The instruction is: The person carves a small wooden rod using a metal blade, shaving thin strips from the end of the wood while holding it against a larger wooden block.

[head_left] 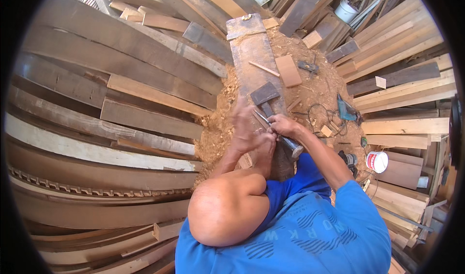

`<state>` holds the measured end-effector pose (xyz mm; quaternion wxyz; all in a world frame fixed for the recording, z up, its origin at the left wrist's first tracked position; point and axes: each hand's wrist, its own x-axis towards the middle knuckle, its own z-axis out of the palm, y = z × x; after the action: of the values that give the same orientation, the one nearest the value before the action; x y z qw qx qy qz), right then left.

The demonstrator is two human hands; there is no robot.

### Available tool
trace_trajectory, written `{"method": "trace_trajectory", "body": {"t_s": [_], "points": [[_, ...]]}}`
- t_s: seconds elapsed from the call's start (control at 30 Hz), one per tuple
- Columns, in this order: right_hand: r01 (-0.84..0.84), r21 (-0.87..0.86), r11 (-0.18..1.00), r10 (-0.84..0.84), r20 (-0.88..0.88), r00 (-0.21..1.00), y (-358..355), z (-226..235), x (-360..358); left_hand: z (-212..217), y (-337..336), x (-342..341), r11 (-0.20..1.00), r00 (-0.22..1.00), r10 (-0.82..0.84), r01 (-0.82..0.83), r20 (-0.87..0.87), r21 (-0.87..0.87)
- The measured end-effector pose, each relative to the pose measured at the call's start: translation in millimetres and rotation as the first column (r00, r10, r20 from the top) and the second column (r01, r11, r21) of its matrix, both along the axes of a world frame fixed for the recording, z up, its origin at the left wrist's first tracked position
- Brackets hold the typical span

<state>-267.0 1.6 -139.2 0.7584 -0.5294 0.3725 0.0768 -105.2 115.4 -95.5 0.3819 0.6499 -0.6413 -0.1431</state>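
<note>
left fingers (240, 112) blurred, right fingers (274, 121) curled close by, both forearms (323, 154) slantwise inward

A slim, pale metal tool (261, 116) slants over the counter (246, 53), narrow end pointing away and left, near end hidden. A dark, blunt-ended metal piece (292, 146) slants just below.

Silvery tool (261, 116), teal drill (347, 110), blue shirt (286, 254) — dark-striped print (261, 249)

A metal tool (291, 147) is held over the near part of the bench (246, 56); a stick (264, 68) is laid farther along. Boards (121, 70) are stacked left, timber (402, 92) right, with a drill (346, 110) and, nearer, a tub (377, 162) placed between.
</note>
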Motion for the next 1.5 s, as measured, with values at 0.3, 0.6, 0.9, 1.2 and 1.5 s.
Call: {"method": "trace_trajectory", "body": {"t_s": [0.3,0.6,0.9,1.2,1.5], "points": [[0.188,0.180,0.966,-0.232,0.272,0.934,14.6,48.5,-23.4,-73.7,-9.0,-10.5,0.952,0.340,0.290,-0.003,-0.894,0.307],[0.105,-0.708,0.699,0.008,0.155,0.988,56.9,38.8,-19.3,-62.7,3.7,2.0,0.877,0.690,0.373,-0.044,-0.620,0.478],[0.614,-0.309,0.727,-0.479,0.412,0.775,26.4,93.5,-18.8,-26.9,3.4,-21.6,0.916,0.909,0.176,-0.011,-0.379,0.401],[0.440,-0.358,0.824,-0.380,0.227,0.897,18.9,85.9,-15.8,-6.8,-8.0,-18.8,0.954,0.839,-0.035,0.190,-0.542,0.233],[0.372,-0.441,0.817,-0.340,0.152,0.928,44.3,56.8,-5.0,-9.7,16.4,-36.4,0.877,0.390,0.349,0.184,-0.852,0.443]]}}
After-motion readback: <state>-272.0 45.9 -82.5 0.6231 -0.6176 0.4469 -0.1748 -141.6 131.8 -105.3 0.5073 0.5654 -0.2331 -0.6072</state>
